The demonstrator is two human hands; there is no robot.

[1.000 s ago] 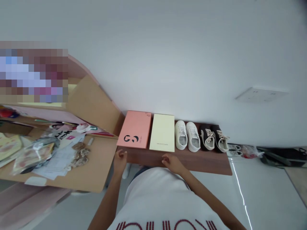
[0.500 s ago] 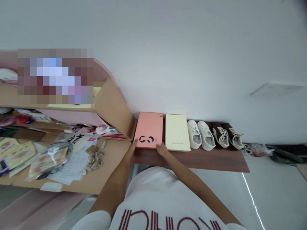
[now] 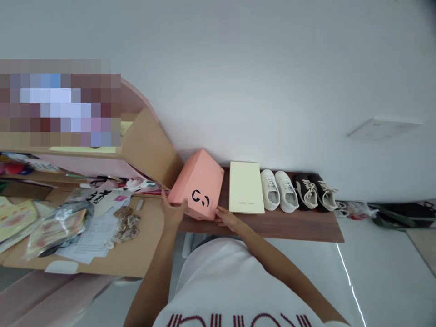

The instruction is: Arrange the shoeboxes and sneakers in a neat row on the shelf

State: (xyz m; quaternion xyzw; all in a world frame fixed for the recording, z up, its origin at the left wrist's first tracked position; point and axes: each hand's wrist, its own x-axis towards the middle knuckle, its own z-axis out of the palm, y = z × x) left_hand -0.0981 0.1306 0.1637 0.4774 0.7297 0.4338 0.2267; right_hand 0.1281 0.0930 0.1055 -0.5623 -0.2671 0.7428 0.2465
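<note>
Nearest, the left hand (image 3: 173,212) is spread wide around the near left corner of the pink box (image 3: 198,179), which is held there between thumb and fingers. The near right corner is touched by the right hand (image 3: 229,219); whether it is gripped or only propped cannot be told. The box is tilted over the bench (image 3: 289,226), left side raised, between the desk (image 3: 145,236) and the cream box (image 3: 245,186). The step in hand is judged to be the tipping up of the pink box; a firm, even hold on both sides seems called for next. Farther along, the white shoes (image 3: 268,180) and dark shoes (image 3: 301,192) are left untouched. In the previous frame the pink box is seen laid flat; now it is tipped, while the cream box and shoes are unmoved.
</note>
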